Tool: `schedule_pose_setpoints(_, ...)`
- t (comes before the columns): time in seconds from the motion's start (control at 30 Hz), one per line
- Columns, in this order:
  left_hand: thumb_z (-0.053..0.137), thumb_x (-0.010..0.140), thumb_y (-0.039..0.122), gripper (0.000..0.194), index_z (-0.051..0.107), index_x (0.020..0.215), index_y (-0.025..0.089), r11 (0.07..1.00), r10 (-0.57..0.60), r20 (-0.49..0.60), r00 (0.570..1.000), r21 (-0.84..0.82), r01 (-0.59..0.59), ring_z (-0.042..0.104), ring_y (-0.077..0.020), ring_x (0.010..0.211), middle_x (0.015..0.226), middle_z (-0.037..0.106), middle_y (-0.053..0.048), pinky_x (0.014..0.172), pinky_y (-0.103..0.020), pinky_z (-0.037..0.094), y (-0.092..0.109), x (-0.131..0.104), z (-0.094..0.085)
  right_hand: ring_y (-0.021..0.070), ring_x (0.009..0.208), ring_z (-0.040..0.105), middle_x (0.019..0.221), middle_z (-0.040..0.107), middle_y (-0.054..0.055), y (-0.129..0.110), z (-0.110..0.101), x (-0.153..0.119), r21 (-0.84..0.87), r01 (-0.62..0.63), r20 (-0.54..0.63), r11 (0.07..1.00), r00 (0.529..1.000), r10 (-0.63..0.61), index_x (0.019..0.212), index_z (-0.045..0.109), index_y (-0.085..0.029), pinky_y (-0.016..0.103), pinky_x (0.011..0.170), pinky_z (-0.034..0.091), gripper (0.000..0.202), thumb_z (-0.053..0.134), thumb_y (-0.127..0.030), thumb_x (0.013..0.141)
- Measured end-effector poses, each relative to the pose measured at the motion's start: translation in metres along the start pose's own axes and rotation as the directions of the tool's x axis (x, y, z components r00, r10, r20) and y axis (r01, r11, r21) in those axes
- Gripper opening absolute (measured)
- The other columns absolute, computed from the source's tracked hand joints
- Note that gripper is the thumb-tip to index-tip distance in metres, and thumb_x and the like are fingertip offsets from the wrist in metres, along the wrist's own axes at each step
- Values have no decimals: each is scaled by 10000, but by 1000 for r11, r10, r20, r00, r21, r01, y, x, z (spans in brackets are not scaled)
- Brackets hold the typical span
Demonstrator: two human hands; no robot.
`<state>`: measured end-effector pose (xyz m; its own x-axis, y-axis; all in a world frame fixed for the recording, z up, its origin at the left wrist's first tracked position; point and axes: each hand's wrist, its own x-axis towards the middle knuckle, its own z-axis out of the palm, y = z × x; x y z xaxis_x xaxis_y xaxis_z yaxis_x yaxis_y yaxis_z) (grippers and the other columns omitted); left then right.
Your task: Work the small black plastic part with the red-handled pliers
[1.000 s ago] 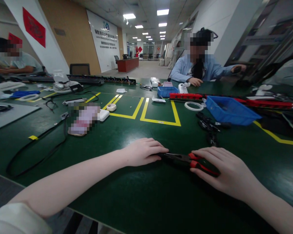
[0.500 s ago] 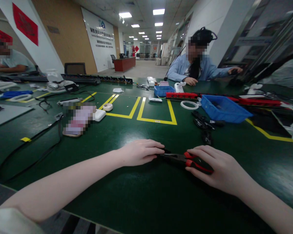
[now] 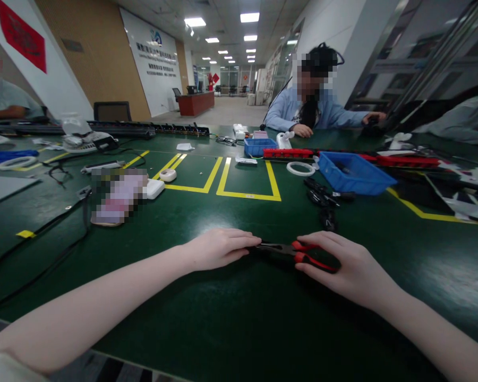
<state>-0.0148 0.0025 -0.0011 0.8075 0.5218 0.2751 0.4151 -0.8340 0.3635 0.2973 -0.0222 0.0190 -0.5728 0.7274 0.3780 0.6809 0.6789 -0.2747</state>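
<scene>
Held the red-and-black pliers point(image 3: 290, 249) by the handles point(image 3: 321, 264) in the right hand point(image 3: 352, 265), over the green table point(image 3: 239, 329), nose aimed at nine o'clock. Set fingertips of the left hand point(image 3: 219, 249) at that end; could not tell its hold. Saw the black cable bundle point(image 3: 321, 197) at one o'clock from the pliers, the blue bin point(image 3: 354, 183) beyond.

The long-nosed pliers point(image 3: 290, 249) — dark metal, with red-and-black handles point(image 3: 317, 263) — sit between four and five o'clock from the middle of the view. Their slim nose point(image 3: 278, 247) points to nine o'clock, the handles slanting back toward four, spread apart. The very tip is too hidden to make out.
</scene>
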Motion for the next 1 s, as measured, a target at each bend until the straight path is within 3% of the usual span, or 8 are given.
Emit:
schedule_pose_setpoints(0.17,519,979,198,405,506,1384,202,1000,9,-5,1000,-5,-9,570,-205,1265,1375,593,-88,1061,-379,495,0,0,0,231,946,695,1069,709,56,-6,4,0,74,-85,53,994,995,81,1127,643,-250,374,791,604,321,655,-420,855)
schedule_pose_setpoints(0.57,507,980,170,382,550,1356,212,997,74,-34,997,6,-74,548,-191,1292,1368,603,-73,1092,-355,468,-2,0,3,204,889,682,1100,656,62,-14,7,1,40,-116,148,992,983,109,1173,627,-234,346,743,586,396,664,-436,834)
schedule_pose_setpoints(1.0,506,962,152,424,527,1376,242,998,23,-11,1000,-50,-23,585,-205,1250,1365,606,-61,1072,-394,491,5,5,1,260,1070,602,1178,645,86,-1,0,1,-60,-80,131,995,988,87,1238,617,-230,459,936,495,490,689,-463,814)
